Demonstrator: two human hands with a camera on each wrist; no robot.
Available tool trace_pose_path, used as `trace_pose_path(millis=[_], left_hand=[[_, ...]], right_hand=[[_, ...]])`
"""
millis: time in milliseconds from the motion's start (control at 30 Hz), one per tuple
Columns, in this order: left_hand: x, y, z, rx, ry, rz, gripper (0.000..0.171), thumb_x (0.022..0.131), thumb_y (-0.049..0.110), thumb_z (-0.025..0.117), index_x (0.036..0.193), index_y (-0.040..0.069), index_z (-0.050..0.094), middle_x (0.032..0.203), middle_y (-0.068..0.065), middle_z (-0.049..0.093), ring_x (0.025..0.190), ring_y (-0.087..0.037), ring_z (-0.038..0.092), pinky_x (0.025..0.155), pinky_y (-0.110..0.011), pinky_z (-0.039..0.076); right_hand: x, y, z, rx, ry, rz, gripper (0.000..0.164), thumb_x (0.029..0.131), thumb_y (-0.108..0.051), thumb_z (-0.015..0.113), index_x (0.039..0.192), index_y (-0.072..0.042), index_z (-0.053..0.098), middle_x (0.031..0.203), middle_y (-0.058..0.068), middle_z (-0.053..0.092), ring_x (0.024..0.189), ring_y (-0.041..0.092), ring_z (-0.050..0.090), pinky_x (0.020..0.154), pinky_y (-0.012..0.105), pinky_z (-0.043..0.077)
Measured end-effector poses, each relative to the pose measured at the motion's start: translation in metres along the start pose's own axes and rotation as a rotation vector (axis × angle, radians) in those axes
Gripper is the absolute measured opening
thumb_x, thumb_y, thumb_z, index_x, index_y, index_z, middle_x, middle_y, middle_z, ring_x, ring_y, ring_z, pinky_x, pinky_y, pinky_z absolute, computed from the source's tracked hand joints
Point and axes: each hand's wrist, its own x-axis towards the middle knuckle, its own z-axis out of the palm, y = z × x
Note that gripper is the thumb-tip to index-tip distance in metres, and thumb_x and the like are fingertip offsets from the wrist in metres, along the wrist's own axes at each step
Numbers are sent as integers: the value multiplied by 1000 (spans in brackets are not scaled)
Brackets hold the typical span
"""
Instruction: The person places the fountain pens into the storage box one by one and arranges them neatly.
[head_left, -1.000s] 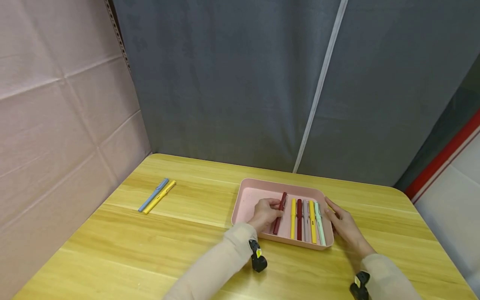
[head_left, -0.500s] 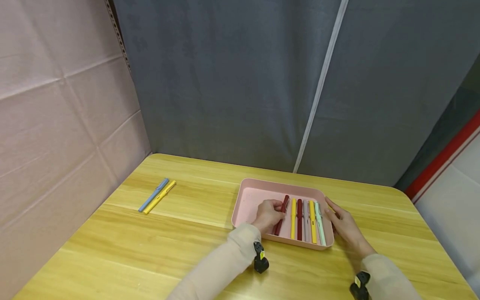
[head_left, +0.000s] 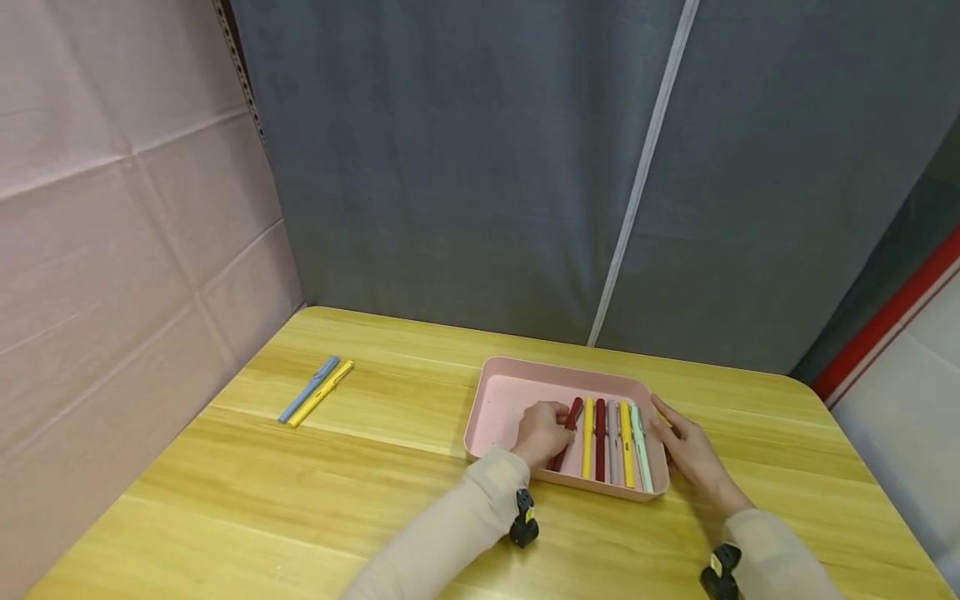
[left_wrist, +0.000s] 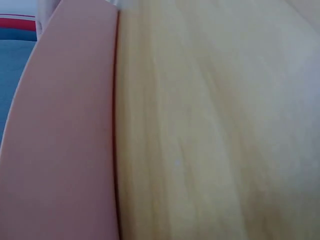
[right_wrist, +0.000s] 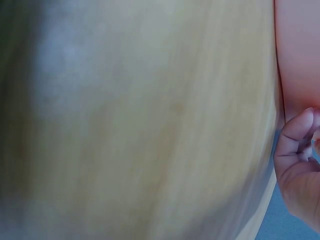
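Note:
The pink tray (head_left: 510, 382) lies on the table with a row of capped pens at its right side. Left to right in that row are a yellow pen (head_left: 587, 437), a dark red pen (head_left: 600, 442), a grey-purple pen (head_left: 613, 442), another yellow pen (head_left: 626, 446) and a mint pen (head_left: 642, 450). My left hand (head_left: 540, 435) reaches over the near rim and pinches a second dark red pen (head_left: 574, 412), tilted beside the row; its lower part is partly hidden. My right hand (head_left: 692, 454) holds the tray's right end, its thumb and fingers at the wall.
A blue pen (head_left: 309, 389) and a yellow pen (head_left: 321, 394) lie side by side at the table's left. Behind the wooden table (head_left: 375, 500) hangs a grey curtain (head_left: 450, 167). A pale cloth wall (head_left: 135, 275) stands to the left.
My left hand has shifted slightly right and toward me with the dark red pen, bringing it nearer the row. The right hand and the tray have stayed in place.

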Motion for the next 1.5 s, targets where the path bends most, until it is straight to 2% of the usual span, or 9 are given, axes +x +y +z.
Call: trace_pose_path(millis=[300, 500, 767, 1100, 1200, 1267, 1367, 1433, 1500], left_hand=[[0, -1, 1, 150, 16, 100, 31, 76, 8, 75, 107, 4, 70, 91, -2, 66, 78, -8, 55, 68, -22, 50], [0, -1, 2, 215, 24, 116, 32, 78, 13, 75, 108, 4, 70, 89, -1, 65, 75, -9, 52, 67, -21, 48], [-2, -1, 2, 262, 19, 139, 27, 79, 16, 73, 103, 3, 70, 76, 1, 54, 66, -10, 45, 53, -19, 35], [-4, 0, 1, 308, 17, 159, 30, 80, 20, 73, 105, 4, 69, 85, -2, 63, 71, -8, 52, 61, -20, 44], [-3, 0, 1, 304, 14, 159, 30, 80, 21, 73, 105, 4, 69, 85, -2, 64, 71, -8, 52, 61, -20, 44], [-3, 0, 1, 296, 10, 157, 30, 81, 21, 73, 104, 4, 69, 83, -1, 63, 69, -8, 51, 59, -19, 43], [-3, 0, 1, 281, 3, 156, 28, 81, 21, 73, 103, 3, 69, 78, 1, 60, 66, -8, 49, 56, -19, 40], [-3, 0, 1, 274, -3, 152, 27, 82, 21, 73, 102, 3, 69, 75, 1, 58, 64, -8, 48, 55, -19, 39], [-3, 0, 1, 274, -8, 148, 26, 82, 21, 72, 101, 3, 68, 73, 2, 57, 63, -8, 48, 54, -18, 39]], right_hand=[[1, 1, 0, 8, 4, -1, 58, 101, -34, 38, 151, -12, 17, 72, 2, 39, 52, 7, 41, 48, 23, 41], [1, 1, 0, 9, -3, 5, 59, 101, -36, 37, 151, -13, 16, 72, 2, 39, 52, 7, 40, 49, 23, 40], [1, 2, 0, 24, 2, -9, 58, 101, -35, 39, 151, -12, 17, 81, 7, 45, 54, 6, 40, 50, 22, 40], [0, 1, 0, 27, 5, -22, 58, 101, -33, 39, 150, -12, 18, 75, 4, 42, 53, 6, 38, 50, 22, 40], [0, 2, 0, 14, 8, -25, 58, 101, -34, 39, 150, -12, 18, 83, 10, 48, 54, 6, 38, 51, 22, 40], [0, 2, 0, 7, 8, -23, 59, 101, -35, 39, 151, -12, 18, 96, 17, 52, 56, 7, 39, 51, 22, 40], [-1, 2, 0, 1, 7, -21, 59, 101, -37, 39, 151, -12, 17, 114, 24, 49, 60, 7, 41, 52, 22, 40], [-1, 2, 0, 6, 5, -19, 59, 101, -36, 38, 151, -12, 17, 118, 24, 47, 62, 7, 43, 53, 22, 40], [-1, 2, 0, 12, 5, -18, 59, 101, -36, 38, 151, -12, 17, 113, 24, 49, 62, 7, 43, 53, 21, 40]])
